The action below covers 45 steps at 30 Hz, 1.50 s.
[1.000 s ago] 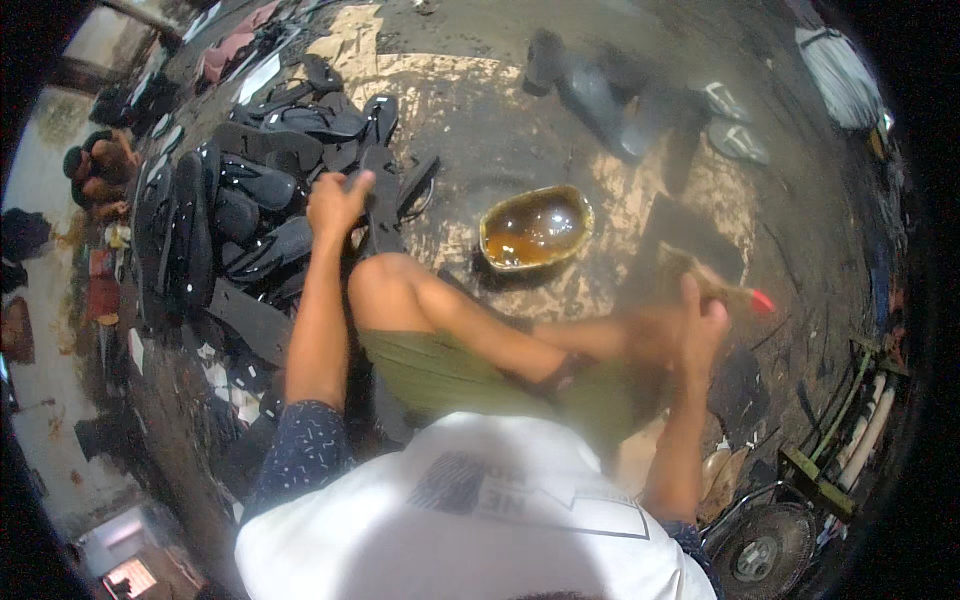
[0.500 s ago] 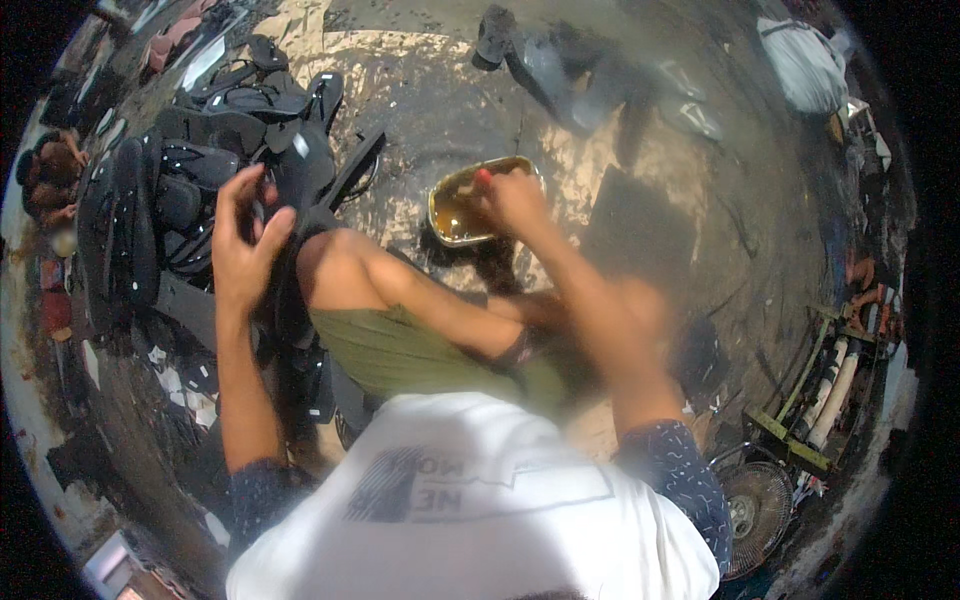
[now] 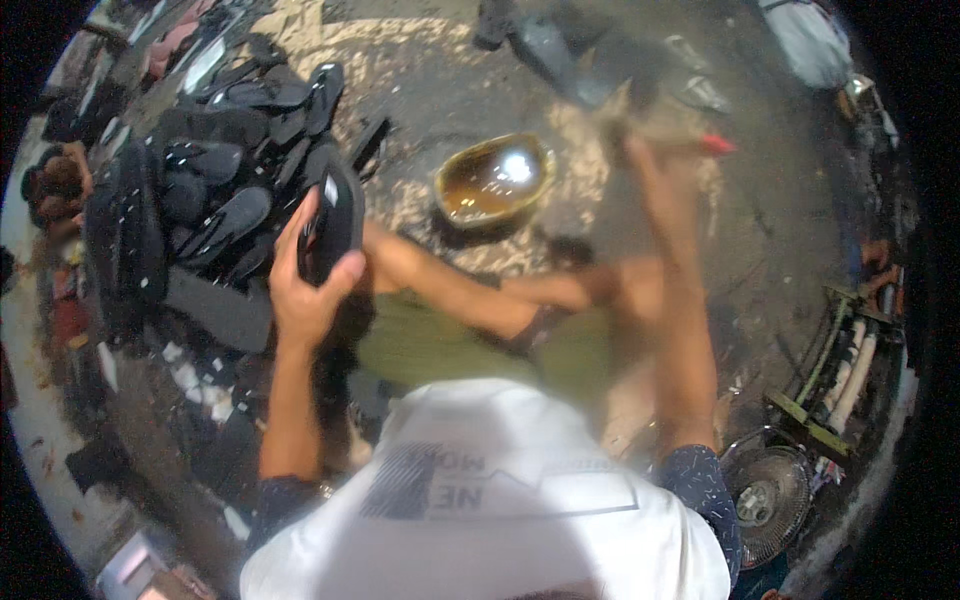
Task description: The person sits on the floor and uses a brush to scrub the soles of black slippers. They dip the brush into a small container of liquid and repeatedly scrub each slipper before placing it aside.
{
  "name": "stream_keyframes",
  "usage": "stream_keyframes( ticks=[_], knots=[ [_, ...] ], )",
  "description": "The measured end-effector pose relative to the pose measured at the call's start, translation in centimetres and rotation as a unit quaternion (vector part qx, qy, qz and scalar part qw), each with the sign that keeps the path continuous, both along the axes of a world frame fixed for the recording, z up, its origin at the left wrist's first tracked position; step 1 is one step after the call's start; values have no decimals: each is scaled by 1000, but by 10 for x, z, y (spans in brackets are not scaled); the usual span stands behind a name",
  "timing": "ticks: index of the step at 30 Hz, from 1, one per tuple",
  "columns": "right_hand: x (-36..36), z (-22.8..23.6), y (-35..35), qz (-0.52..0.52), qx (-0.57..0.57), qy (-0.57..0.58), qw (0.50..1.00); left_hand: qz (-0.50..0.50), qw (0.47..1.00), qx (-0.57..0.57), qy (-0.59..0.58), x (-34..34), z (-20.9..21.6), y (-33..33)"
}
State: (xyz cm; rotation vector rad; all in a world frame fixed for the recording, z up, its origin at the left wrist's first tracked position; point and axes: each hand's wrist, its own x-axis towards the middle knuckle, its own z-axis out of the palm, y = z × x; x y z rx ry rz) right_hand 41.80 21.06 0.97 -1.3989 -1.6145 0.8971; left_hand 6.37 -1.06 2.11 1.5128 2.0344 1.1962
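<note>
In my left hand [image 3: 305, 295] is a black flip-flop [image 3: 342, 215], held upright on its edge with the thumb on the near side and the fingers around its left side. My right hand [image 3: 652, 175] is out to the right, smeared by motion. It grips a thin tool with a red end [image 3: 716, 145]; the rest of the tool is too blurred to tell its kind. Between my hands, beyond my crossed legs, stands a cut-open container [image 3: 447, 205] with glossy amber liquid [image 3: 490, 190] in it.
A heap of black flip-flops [image 3: 225, 150] covers the floor at the left. Dark flat pieces [image 3: 555, 60] lie at the far middle. At the right are a fan [image 3: 765, 500], a green metal frame [image 3: 810, 425] and a pale sack [image 3: 805, 40]. White scraps [image 3: 205, 385] lie at the left.
My right hand has left the container and swung to the right with the red-ended tool. My left hand, empty before, now holds a black flip-flop and has moved right.
</note>
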Motion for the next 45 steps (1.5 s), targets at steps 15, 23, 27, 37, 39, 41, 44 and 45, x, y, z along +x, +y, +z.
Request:
stream_keyframes(
  ticks=[15, 23, 27, 37, 39, 41, 44, 45],
  knots=[
    [-131, 43, -116, 300, 15, 203, 932, -30, 653, 158, -740, 99, -5, 33],
    [-124, 20, -64, 190, 50, 236, 952, -103, 606, 130, -778, 110, -7, 15],
    [-84, 1, -44, 126, -107, 182, 969, -22, 630, 41, -775, 117, -33, -28],
    [-125, 12, -126, 235, -9, 162, 959, -25, 659, 153, -736, 81, -7, 53],
    [-132, 5, -109, 240, 83, 164, 953, 59, 654, 156, -738, 93, -13, 59],
    [-136, 7, -111, 244, -4, 244, 938, 36, 643, 125, -755, 89, -5, 63],
    [-131, 1, -140, 275, 92, 271, 918, -63, 619, 113, -774, 43, -30, 70],
    [-126, -2, -138, 299, 102, 232, 920, -65, 611, 111, -781, 43, -32, 73]
  ],
)
